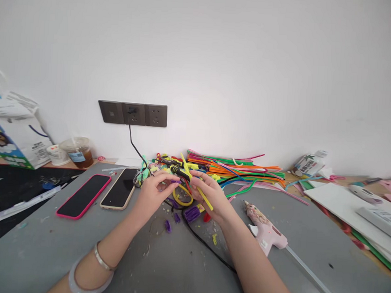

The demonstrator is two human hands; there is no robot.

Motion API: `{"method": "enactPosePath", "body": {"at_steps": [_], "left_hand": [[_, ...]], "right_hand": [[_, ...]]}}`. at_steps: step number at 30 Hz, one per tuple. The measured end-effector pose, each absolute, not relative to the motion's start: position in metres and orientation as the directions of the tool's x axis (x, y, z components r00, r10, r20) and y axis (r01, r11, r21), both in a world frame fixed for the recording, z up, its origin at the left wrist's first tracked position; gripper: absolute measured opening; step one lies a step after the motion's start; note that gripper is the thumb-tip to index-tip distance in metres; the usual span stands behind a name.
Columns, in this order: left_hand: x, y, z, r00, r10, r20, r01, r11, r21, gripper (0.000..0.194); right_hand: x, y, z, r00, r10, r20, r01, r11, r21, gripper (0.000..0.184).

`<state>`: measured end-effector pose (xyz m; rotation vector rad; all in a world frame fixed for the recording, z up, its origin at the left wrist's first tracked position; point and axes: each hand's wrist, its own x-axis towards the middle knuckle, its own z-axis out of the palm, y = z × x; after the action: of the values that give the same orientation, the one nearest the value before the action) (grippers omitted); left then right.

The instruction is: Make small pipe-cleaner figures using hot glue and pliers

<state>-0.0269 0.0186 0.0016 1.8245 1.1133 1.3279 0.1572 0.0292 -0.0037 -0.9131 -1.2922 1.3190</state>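
The grey table (168, 273) before you is strewn with pale crumbs. Purple scraps (167, 226) lie on it just short of your hands; to the right, a pink glue gun (266, 230) lies flat, a translucent glue stick (313, 275) projecting from its rear. Above the table's middle, the fingers of your right hand (216, 198) grip a slender yellow stem (205, 199); those of your left hand (154, 193) pinch together at a small purple piece (175, 181). To their left rest a pink-cased phone (84, 196) and a beige-cased phone (119, 188). Beyond, coloured stems (240, 169) lie heaped near the wall (220, 68), with a lidded cup (85, 158) of brown drink far left. The plain white wall carries a dark socket panel (155, 115), from which a black cord (135, 145) descends.
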Motion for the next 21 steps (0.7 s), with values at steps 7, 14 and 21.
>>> {"method": "enactPosePath", "body": {"at_steps": [7, 14, 21], "left_hand": [[-0.0197, 0.0174, 0.0012, 0.160, 0.924, 0.347, 0.176, -0.373, 0.911, 0.019], [-0.0181, 0.0138, 0.0054, 0.136, 0.948, 0.289, 0.059, -0.299, 0.953, 0.022], [-0.0184, 0.0129, 0.0076, 0.104, 0.951, 0.290, 0.033, -0.295, 0.955, 0.022]], "right_hand": [[0.1577, 0.0306, 0.0007, -0.123, 0.992, -0.037, -0.593, -0.103, -0.798, 0.033], [0.1542, 0.0257, 0.0032, -0.134, 0.990, 0.040, -0.572, -0.045, -0.819, 0.036], [0.1519, 0.0239, 0.0071, -0.069, 0.994, 0.085, -0.522, 0.036, -0.852, 0.039]]}}
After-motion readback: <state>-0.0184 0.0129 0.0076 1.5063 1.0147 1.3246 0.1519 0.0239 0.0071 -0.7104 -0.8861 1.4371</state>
